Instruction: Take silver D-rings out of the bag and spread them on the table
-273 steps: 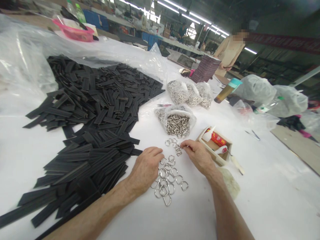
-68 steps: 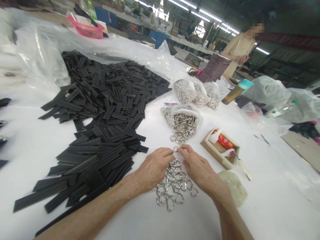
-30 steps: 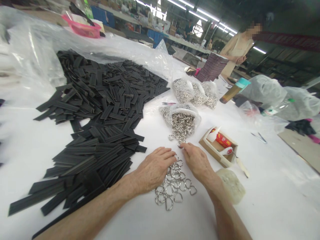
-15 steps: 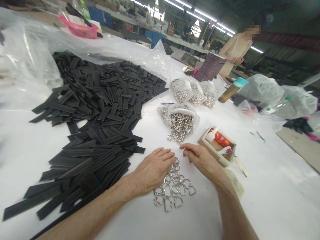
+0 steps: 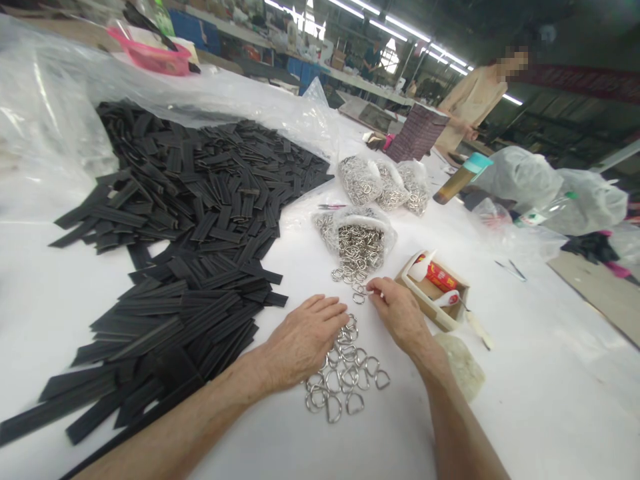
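Note:
Palm down, my left hand (image 5: 310, 337) lies with its fingers stretched out over the upper left part of a loose group of silver metal D-rings (image 5: 349, 380), covering some of them. My right hand (image 5: 397, 310) has its thumb and forefinger bent together at a D-ring (image 5: 359, 299) just below the mouth of an open clear plastic bag (image 5: 387, 243). More D-rings fill that bag and spill from it onto the white tabletop.
A large heap of black strips (image 5: 200, 220) covers the left side. Three closed bags of rings (image 5: 383, 183) stand behind. Right of my right hand are a small cardboard box (image 5: 435, 287) with a red tube and a white-handled tool (image 5: 479, 330). A person (image 5: 470, 100) stands at the back right.
My right hand has shifted slightly, its fingers now closer together. A D-ring near its fingertips has come away from the bag's mouth toward me. My left hand stays over the loose rings.

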`<state>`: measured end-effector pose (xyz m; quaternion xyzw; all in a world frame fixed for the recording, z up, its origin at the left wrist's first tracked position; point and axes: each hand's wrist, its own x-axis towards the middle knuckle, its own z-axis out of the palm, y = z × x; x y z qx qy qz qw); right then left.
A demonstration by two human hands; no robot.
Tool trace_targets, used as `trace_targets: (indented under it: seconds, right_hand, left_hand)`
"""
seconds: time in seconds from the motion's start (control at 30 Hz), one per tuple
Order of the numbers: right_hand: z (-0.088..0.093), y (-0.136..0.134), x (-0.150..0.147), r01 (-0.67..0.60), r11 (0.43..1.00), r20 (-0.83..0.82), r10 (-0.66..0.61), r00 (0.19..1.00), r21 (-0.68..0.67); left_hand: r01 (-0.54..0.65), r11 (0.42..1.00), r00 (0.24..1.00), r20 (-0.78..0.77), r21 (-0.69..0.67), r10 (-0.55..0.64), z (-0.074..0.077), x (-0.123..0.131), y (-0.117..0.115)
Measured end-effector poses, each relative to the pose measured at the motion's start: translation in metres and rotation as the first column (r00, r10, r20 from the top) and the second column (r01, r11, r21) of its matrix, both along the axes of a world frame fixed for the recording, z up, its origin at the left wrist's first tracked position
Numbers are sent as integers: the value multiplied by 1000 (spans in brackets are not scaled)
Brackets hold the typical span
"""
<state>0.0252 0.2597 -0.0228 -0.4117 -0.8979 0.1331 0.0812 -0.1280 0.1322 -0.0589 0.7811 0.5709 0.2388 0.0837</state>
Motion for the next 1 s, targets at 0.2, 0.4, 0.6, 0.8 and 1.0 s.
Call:
trace_targets:
  seconds: [0.2, 0.4, 0.6, 0.8, 1.0]
  right_hand:
    - [8, -1, 4, -26, 999, -31, 25, 999, -28]
    - [-9, -5, -7, -60, 997, -28, 59, 998, -45]
    - [-10, -11, -14, -91, 994, -6, 91, 996, -63]
    - [-6, -10, -11, -73, 988, -25, 70, 997, -136]
    - [-7, -19, -13, -122, 950, -80, 103, 991, -289]
  left_hand:
    - [11, 1000, 1000, -8, 0, -11, 3, 0, 0]
    - [9, 1000, 1000, -17, 0, -9, 3, 0, 1]
    - [8, 1000, 1000, -22, 3, -8, 4, 0, 1]
    - [4, 1000, 1000, 18, 11, -4, 3, 0, 0]
    - [-5, 1000, 996, 94, 12, 4, 4, 1, -1]
